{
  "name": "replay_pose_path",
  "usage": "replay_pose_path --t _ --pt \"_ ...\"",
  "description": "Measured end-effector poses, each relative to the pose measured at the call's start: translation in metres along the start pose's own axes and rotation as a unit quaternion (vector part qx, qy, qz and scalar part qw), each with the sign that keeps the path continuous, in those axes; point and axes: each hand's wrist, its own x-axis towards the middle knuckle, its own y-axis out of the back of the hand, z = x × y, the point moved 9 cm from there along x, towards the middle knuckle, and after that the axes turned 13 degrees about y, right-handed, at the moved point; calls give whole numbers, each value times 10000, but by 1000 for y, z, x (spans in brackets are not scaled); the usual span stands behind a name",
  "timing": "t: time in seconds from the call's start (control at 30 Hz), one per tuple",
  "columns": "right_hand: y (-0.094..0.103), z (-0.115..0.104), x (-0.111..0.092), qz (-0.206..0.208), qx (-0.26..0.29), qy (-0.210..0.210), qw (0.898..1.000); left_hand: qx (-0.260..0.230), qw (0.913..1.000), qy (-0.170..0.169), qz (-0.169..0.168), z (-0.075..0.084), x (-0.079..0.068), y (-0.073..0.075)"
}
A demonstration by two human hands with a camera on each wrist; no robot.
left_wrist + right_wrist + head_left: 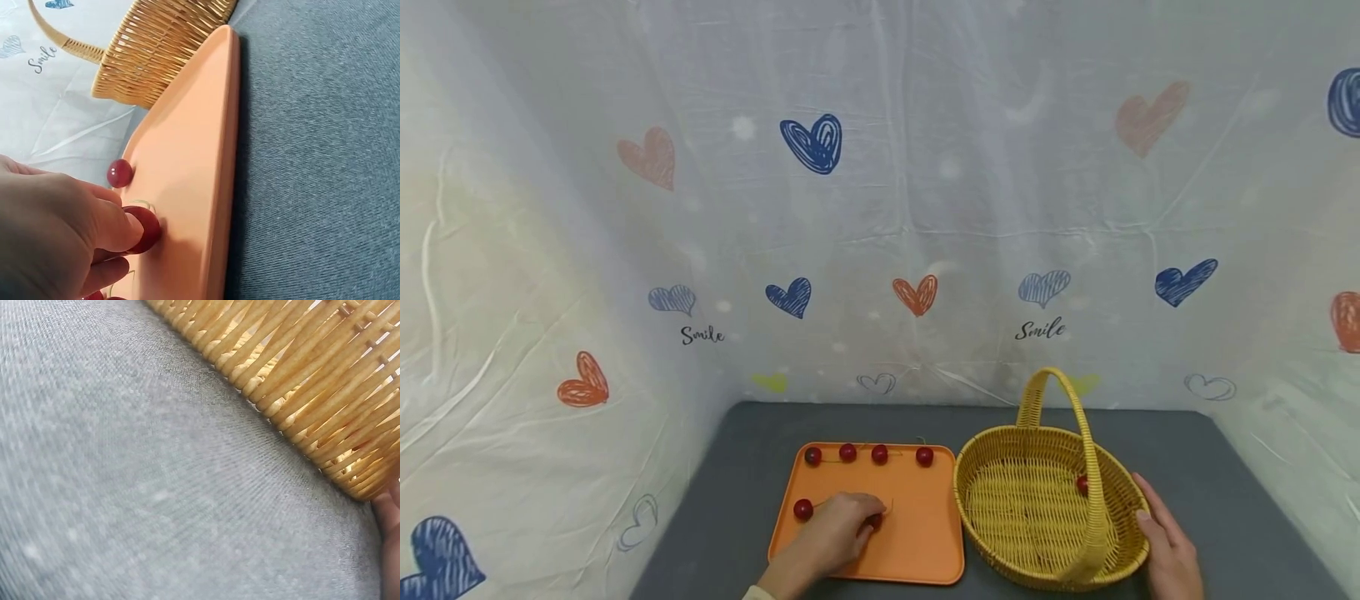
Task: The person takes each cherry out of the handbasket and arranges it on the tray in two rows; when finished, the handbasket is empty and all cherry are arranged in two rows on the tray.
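Note:
My left hand [842, 529] is over the orange tray [917, 542], pinching a dark red cherry [146, 230] between thumb and fingers. In the left wrist view that cherry is low, close to the tray's surface; whether it touches cannot be told. Another cherry [803, 509] lies to the left of this hand, and several more, one of them a cherry [924, 456], line the tray's far side. On the right, my right hand [1172, 546] touches the outer right side of the yellow wicker basket [1015, 517] with fairly straight fingers. Inside the basket sits one cherry [1082, 485], partly behind the handle.
The basket's tall arched handle [1093, 500] rises over its right part. Tray and basket stand side by side on a dark grey cloth surface [715, 500]. A white curtain [880, 200] printed with hearts encloses the back and sides.

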Motion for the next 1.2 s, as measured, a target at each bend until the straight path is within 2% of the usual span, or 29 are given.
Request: replay_pose_path --t 0.2,0.63,0.9,1.2 --pt "-1 -1 1 -122 -102 -21 9999 -178 9998 -28 -8 0 0 -3" --pt "0 -4 0 -37 -30 157 9999 -284 9994 61 -162 -4 2 -9" --pt "0 -1 0 -18 -105 135 9999 -212 9998 27 -48 -6 3 -9" --pt "0 -1 0 6 -17 73 10000 -86 9998 190 1 -7 3 -5"
